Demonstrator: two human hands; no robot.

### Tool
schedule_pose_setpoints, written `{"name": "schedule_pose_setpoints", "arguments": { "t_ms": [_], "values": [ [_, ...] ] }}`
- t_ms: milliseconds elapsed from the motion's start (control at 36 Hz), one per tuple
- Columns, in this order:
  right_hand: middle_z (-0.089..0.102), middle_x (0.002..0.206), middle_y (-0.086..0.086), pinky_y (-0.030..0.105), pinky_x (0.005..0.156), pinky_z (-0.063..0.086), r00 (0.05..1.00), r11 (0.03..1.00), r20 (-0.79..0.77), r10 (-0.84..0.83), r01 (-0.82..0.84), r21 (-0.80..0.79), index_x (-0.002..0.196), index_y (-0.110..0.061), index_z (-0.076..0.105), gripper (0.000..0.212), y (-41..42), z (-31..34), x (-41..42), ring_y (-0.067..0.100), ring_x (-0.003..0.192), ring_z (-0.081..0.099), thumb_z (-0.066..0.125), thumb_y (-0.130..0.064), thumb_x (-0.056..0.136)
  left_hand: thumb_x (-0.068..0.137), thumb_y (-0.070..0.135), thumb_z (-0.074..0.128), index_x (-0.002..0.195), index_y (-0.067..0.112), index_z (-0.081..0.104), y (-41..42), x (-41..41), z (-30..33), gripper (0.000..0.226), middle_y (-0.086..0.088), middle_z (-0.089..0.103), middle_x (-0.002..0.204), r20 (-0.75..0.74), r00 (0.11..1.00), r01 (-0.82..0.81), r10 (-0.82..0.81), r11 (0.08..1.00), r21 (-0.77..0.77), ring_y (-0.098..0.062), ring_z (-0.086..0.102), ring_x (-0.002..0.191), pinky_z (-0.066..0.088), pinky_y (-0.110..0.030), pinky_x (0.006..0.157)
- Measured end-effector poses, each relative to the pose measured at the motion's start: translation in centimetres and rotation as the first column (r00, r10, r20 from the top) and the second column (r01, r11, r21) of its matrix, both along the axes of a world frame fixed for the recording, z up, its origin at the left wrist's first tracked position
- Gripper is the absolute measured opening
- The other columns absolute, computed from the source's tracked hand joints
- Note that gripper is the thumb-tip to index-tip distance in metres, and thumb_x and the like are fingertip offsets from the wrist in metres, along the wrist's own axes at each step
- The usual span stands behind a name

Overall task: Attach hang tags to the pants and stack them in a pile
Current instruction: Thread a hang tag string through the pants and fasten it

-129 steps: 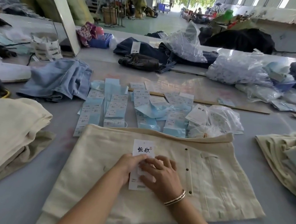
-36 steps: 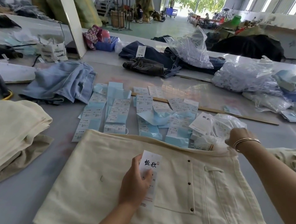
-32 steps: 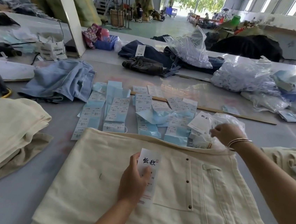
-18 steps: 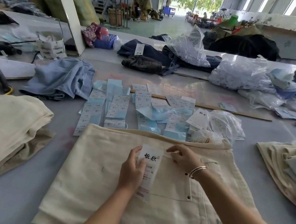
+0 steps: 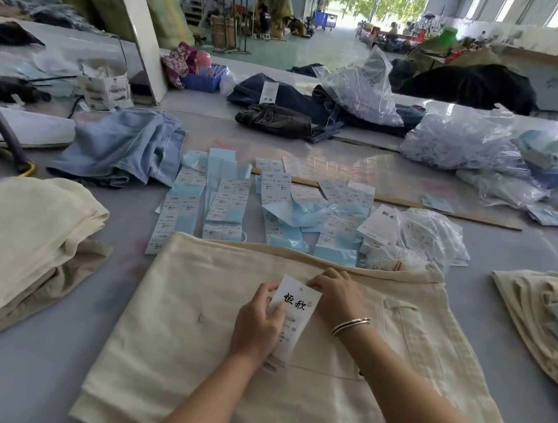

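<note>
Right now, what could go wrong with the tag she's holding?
The left hand grips the white hang tag while the right hand pinches its top, so it might bend or tear. It might also end up crooked on the cream pants. The blue label sheets lie close by and might get knocked.

White hang tag (image 5: 294, 311) on cream pants (image 5: 190, 322)

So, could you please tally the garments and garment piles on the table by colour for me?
Cream: 3, the pants under the hands, the pile on the left, the pile on the right
Light blue denim: 1, the crumpled jeans
Dark denim: 1, the heap at the back
Total: 5
</note>
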State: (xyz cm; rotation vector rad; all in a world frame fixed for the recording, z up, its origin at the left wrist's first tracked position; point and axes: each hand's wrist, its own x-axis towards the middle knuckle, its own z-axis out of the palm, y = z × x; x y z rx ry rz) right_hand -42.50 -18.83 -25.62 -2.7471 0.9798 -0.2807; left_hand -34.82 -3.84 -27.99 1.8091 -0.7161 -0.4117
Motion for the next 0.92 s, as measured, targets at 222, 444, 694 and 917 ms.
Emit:
{"name": "schedule_pose_setpoints", "arguments": {
  "t_ms": [222, 444, 694, 917],
  "values": [
    [0.065, 0.093, 0.002, 0.016, 0.068, 0.034, 0.959, 0.987, 0.282, -0.016, -0.029, 0.157, 0.088, -0.011, 0.065, 0.008, 1.2, 0.0, 0.9, 0.018, 0.091, 0.055, 0.069, -0.014, 0.082, 0.093, 0.017, 0.06, 0.138, 0.038, 0.042, 0.3, 0.2, 0.2, 0.053, 0.013, 0.067, 0.113, -0.032, 0.997, 0.063, -0.066, 0.994, -0.092, 0.016, 0.06, 0.092, 0.04, 0.002, 0.075],
    [0.061, 0.062, -0.007, 0.011, 0.049, 0.042, 0.678, 0.614, 0.573, -0.461, -0.222, 0.757, 0.082, -0.013, 0.062, 0.021, 4.4, -0.3, -0.1, -0.003, 0.05, 0.051, 0.053, 0.004, 0.09, 0.091, 0.016, 0.064, 0.116, 0.035, 0.063, 0.3, 0.3, -0.1, 0.031, 0.01, 0.068, 0.112, -0.153, 0.983, 0.065, -0.099, 0.975, -0.212, 0.01, 0.063, 0.089, 0.05, -0.012, 0.077],
    [0.064, 0.074, 0.004, 0.014, 0.059, 0.047, 0.686, 0.572, 0.605, -0.403, -0.327, 0.752, 0.088, -0.005, 0.064, 0.014, 4.7, -0.2, -0.6, 0.0, 0.061, 0.057, 0.053, 0.004, 0.091, 0.089, 0.012, 0.066, 0.109, 0.037, 0.066, 0.3, 0.3, 0.1, 0.031, 0.016, 0.069, 0.103, -0.183, 0.977, 0.066, -0.112, 0.968, -0.24, 0.011, 0.063, 0.083, 0.05, -0.01, 0.071],
    [0.066, 0.075, 0.001, 0.02, 0.063, 0.049, 0.687, 0.552, 0.608, -0.397, -0.351, 0.756, 0.086, -0.009, 0.066, 0.014, 4.5, -0.6, -0.7, 0.007, 0.067, 0.059, 0.056, 0.0, 0.091, 0.09, 0.016, 0.066, 0.115, 0.038, 0.063, 0.3, 0.1, 0.1, 0.033, 0.011, 0.068, 0.088, -0.035, 0.993, 0.103, -0.112, 0.975, -0.197, 0.002, 0.062, 0.078, 0.047, -0.011, 0.073]
  ]
}}
